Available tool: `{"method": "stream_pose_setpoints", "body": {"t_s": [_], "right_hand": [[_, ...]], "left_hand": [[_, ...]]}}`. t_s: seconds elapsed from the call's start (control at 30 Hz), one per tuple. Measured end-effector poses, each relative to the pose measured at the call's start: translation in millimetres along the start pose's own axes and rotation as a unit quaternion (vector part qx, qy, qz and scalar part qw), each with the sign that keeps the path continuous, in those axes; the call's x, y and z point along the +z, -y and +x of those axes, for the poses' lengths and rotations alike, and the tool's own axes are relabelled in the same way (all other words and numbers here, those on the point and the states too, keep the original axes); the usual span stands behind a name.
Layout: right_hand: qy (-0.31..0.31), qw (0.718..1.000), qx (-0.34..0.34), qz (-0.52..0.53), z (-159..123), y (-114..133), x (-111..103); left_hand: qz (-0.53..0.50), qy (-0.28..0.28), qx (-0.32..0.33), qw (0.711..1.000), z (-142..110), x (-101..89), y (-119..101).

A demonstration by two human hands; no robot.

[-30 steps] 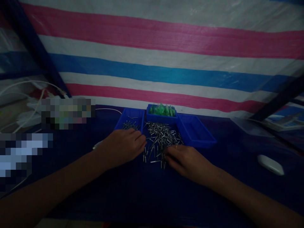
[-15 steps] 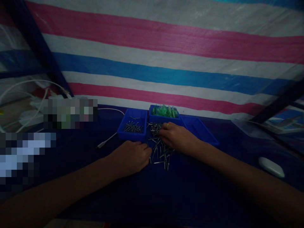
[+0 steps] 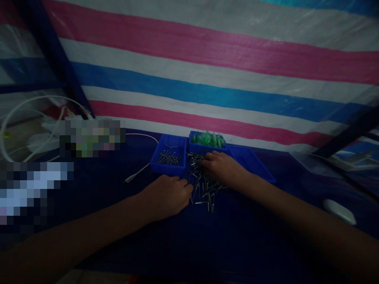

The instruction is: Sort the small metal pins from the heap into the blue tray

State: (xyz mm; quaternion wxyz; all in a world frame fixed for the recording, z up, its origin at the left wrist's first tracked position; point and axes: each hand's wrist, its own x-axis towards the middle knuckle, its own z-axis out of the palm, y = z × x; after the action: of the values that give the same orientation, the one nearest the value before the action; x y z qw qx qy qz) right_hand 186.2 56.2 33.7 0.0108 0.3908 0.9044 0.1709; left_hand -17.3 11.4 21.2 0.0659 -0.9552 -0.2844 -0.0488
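Note:
A loose pile of metal blind rivets lies on the dark blue tabletop. My left hand rests at the pile's left edge, fingers curled together; what they may hold is hidden. Over the back right of the pile, my right hand reaches down with bent, closed fingers among the rivets. Its fingertips are too dark to show what is between them. More rivets lie inside a blue bin just beyond my left hand. Behind the pile stands another blue bin with green plastic packets.
A third blue bin sits right of the packets, partly behind my right arm. A white cable lies at left, and a white rounded case at right. Striped sheeting hangs behind the table.
The whole view has shifted slightly, so things sit a little further right. My right hand's fingers have moved slightly among the rivets; my left hand stays at the pile's edge.

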Motion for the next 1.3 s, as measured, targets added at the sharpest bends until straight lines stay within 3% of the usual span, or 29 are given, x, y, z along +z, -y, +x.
{"method": "stream_pose_setpoints", "body": {"t_s": [0.8, 1.07, 1.3], "right_hand": [[-0.015, 0.995, -0.102, -0.014, 3.5, 0.6, -5.9], [-0.052, 0.987, 0.010, 0.153, -39.3, -13.9, -10.4], [-0.093, 0.988, 0.046, 0.114, -55.5, -1.9, -3.5]], "left_hand": [[0.014, 0.011, -0.001, 1.000, -1.3, 0.9, 0.5], [0.010, 0.011, -0.001, 1.000, 0.5, -1.8, -3.8], [-0.006, 0.005, -0.015, 1.000, 5.4, 1.3, -8.6]]}}
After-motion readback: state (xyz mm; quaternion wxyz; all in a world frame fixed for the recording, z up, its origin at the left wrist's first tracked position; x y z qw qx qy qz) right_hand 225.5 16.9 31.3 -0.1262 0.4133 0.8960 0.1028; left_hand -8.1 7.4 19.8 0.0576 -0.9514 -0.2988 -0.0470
